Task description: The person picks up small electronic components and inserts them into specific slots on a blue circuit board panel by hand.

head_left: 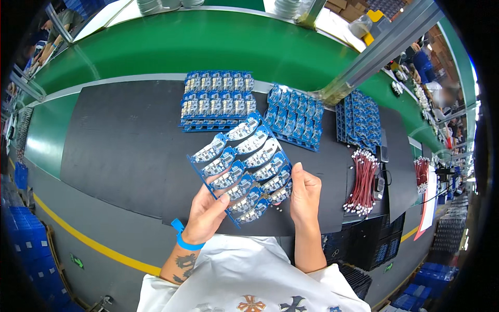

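A blue panel of several curved circuit boards (251,151) is held tilted above the black mat, its component side facing up. My left hand (205,213) grips its lower left edge, thumb on top and fingers underneath; a blue wrist strap (183,238) is on that arm. At the lower right edge, my right hand (305,195) is closed with its thumb raised along the edge and the other fingers partly hidden behind the panel. Beyond it lie a stack of similar panels (215,106), a second stack (294,117) and a third stack (359,119).
The black mat (119,151) covers the bench, with a green conveyor belt (161,44) behind. Bundled red wires with white connectors (362,182) lie at the right. A metal post (384,49) rises at the far right. Black crates (377,242) stand below the bench edge.
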Demonstrator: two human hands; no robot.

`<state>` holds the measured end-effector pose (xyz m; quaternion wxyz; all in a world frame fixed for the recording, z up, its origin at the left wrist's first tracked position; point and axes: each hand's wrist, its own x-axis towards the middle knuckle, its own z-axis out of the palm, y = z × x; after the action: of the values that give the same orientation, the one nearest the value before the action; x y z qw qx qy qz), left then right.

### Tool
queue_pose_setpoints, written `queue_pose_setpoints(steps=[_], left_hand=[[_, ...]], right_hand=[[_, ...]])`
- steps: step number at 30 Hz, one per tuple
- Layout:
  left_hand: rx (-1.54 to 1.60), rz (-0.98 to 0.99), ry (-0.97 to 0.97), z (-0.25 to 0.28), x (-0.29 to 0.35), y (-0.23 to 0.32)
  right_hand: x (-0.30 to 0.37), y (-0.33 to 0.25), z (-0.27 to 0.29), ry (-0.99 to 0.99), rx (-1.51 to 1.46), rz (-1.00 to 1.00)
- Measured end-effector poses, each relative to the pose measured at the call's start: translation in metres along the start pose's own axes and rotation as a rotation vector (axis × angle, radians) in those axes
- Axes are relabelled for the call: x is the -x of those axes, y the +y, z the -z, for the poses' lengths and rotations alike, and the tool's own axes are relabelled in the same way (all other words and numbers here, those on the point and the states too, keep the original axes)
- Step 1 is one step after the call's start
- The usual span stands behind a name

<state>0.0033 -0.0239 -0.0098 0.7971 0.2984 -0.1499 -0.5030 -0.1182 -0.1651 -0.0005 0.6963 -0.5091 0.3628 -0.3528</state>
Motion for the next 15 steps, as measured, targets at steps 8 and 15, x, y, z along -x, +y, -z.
queue_pose_setpoints(steps=[8, 15], left_hand=[[-0.072, 0.024, 0.162, 0.01, 0.013, 0.018], [-0.389, 0.435, 0.041, 0.036, 0.008, 0.043]], right_hand=[[0.01, 0.003, 0.008, -0.227, 0.06, -0.078], [0.003, -0.013, 0.024, -0.541, -0.188, -0.409]])
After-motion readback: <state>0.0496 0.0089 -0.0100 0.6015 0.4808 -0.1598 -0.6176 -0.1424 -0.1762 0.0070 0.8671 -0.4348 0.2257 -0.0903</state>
